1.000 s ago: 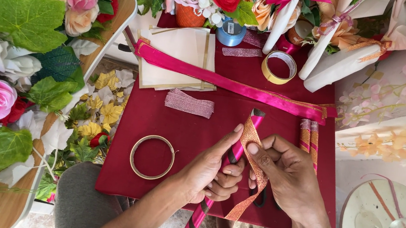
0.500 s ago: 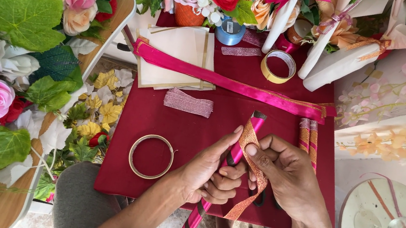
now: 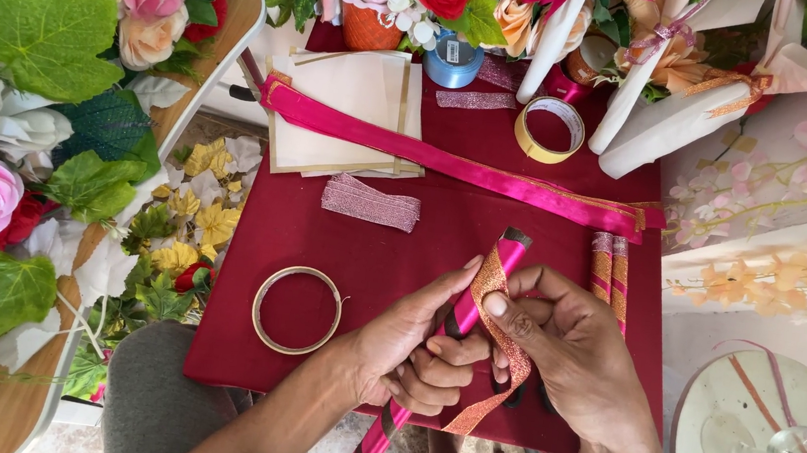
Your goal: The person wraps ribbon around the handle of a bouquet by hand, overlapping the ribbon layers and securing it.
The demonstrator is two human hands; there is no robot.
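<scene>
Near the lower edge of the maroon tabletop (image 3: 342,240), the left hand (image 3: 410,352) grips a pink-wrapped stick (image 3: 476,299), fingers closed around it. The right hand (image 3: 574,359) pinches a glittery orange ribbon (image 3: 502,337) against it. A gold hoop (image 3: 297,309) lies left, with bare cloth between it and the hands.
</scene>
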